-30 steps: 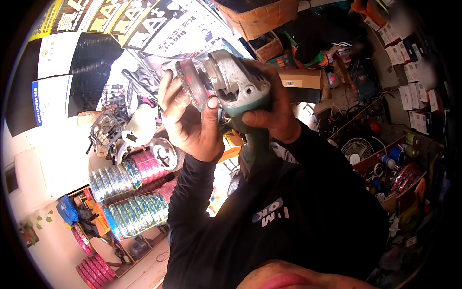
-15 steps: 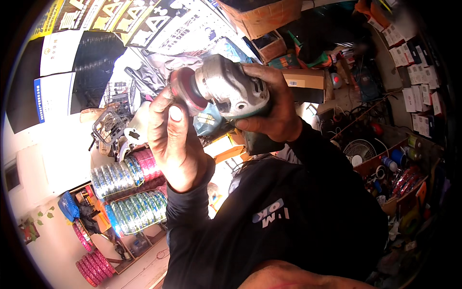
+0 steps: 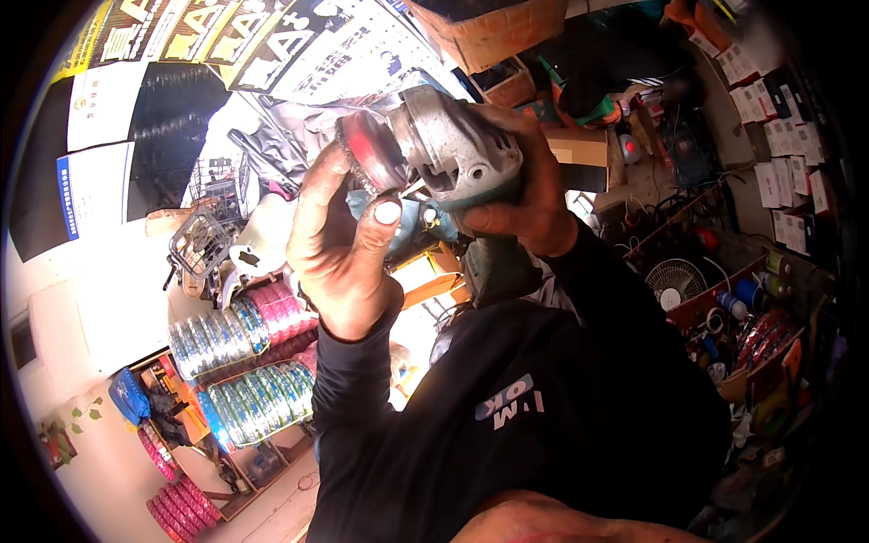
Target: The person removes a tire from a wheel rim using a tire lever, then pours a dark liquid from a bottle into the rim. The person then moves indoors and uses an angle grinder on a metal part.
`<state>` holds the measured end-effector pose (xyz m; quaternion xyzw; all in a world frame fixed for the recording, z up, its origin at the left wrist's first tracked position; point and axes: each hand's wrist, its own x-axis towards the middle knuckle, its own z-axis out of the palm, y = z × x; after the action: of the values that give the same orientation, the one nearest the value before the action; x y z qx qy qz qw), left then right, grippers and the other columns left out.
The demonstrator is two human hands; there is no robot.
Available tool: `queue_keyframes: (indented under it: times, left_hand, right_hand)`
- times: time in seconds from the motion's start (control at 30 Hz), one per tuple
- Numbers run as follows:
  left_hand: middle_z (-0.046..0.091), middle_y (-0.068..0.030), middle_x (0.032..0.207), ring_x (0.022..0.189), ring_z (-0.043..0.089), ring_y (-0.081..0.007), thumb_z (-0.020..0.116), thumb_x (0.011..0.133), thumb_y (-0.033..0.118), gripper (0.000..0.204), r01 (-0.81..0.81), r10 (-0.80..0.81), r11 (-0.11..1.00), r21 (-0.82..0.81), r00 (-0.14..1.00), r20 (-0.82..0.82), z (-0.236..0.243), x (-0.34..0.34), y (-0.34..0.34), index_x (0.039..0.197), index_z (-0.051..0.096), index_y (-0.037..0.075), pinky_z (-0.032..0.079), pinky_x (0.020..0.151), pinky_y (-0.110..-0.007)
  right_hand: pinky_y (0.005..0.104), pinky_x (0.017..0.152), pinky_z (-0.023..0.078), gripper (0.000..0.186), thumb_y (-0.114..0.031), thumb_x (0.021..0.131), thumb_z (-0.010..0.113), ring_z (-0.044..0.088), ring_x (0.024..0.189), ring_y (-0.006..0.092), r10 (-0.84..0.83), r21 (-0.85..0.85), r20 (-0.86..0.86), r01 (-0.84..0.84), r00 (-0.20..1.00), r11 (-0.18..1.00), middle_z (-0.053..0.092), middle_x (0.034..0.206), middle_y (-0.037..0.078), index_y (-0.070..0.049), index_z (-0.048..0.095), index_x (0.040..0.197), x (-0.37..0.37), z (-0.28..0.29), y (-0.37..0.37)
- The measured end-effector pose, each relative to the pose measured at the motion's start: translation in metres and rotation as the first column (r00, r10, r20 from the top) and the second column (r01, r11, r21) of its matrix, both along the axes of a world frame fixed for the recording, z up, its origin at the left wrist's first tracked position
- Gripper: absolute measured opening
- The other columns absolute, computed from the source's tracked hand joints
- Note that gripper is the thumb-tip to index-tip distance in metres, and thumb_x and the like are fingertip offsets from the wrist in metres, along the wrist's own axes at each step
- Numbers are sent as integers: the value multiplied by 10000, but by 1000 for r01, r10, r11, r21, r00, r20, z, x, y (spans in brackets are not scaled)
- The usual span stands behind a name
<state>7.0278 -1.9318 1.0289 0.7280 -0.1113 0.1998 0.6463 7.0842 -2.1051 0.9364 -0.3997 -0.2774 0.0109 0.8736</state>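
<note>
An angle grinder (image 3: 463, 152) with a worn grey metal gear head is held up before me. My right hand (image 3: 534, 195) wraps round its body from the right, thumb underneath. On the left end sits a red cup brush (image 3: 371, 154) with a fringe of short bristles along its edge. My left hand (image 3: 337, 249) grips this brush between thumb and fingers. A gap with a thin shaft shows between brush and gear head. The fingertips behind the brush are partly hidden. Below the gear head hangs a dark green part (image 3: 500, 271), perhaps the grinder's body.
Wrapped tyres (image 3: 258, 398) are stacked at the left beside a wire basket (image 3: 204, 240). A cardboard box (image 3: 493, 36) stands at the top. To the right are a fan (image 3: 677, 285), small white boxes (image 3: 787, 185) and crowded shelves.
The grinder and both hands have shifted slightly right. The brush now stands farther from the gear head, with its bristles and the shaft showing.
</note>
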Motion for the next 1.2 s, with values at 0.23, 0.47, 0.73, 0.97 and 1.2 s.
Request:
queue_keyframes:
  times: [0.23, 0.47, 0.73, 0.97, 1.2]
  left_hand:
    - [584, -213, 1370, 1371, 475, -405, 790, 843, 52, 537, -157, -9, 854, 496, 949, 316, -4, 15, 23, 1341, 592, 34, 378, 1136, -517]
    - [627, -186, 1318, 1364, 472, -443, 786, 789, -39, 514, -334, -100, 612, 717, 867, 489, 7, 23, 40, 1268, 632, 65, 357, 1132, -550]
    - [703, -73, 1235, 1341, 499, -390, 756, 645, -105, 436, -325, -129, 559, 763, 875, 467, 31, 26, 30, 1019, 767, 117, 414, 1100, -468]
    - [701, -65, 1247, 1397, 449, -397, 737, 627, -116, 391, -173, -183, 552, 815, 929, 321, 46, 23, 37, 950, 743, 105, 380, 1135, -494]
    - [689, -142, 1100, 1146, 603, -315, 717, 815, 58, 302, -173, -55, 865, 471, 900, 432, 29, 24, 40, 1104, 631, 39, 376, 1107, -495]
  right_hand:
    - [386, 1089, 436, 857, -229, 779, 878, 532, 1297, 244, 83, 49, -70, -80, 994, 996, 534, 1412, 158, -47, 402, 1467, 5, 6, 6]
    - [413, 875, 583, 837, -218, 793, 833, 683, 1054, 302, 419, 281, -266, -346, 868, 895, 597, 1290, 194, -69, 373, 1475, 2, 14, 14]
    - [446, 717, 621, 744, -380, 850, 751, 706, 901, 352, 699, 536, -350, -478, 624, 696, 640, 1154, 243, -26, 424, 1417, -7, -1, 28]
    - [459, 751, 612, 809, -483, 863, 736, 682, 967, 359, 753, 522, -329, -555, 569, 647, 614, 1189, 265, 48, 432, 1393, -6, -11, 30]
    - [448, 727, 612, 844, -379, 779, 807, 699, 898, 354, 624, 430, -425, -460, 656, 776, 632, 1154, 243, 20, 414, 1410, -4, -4, 33]
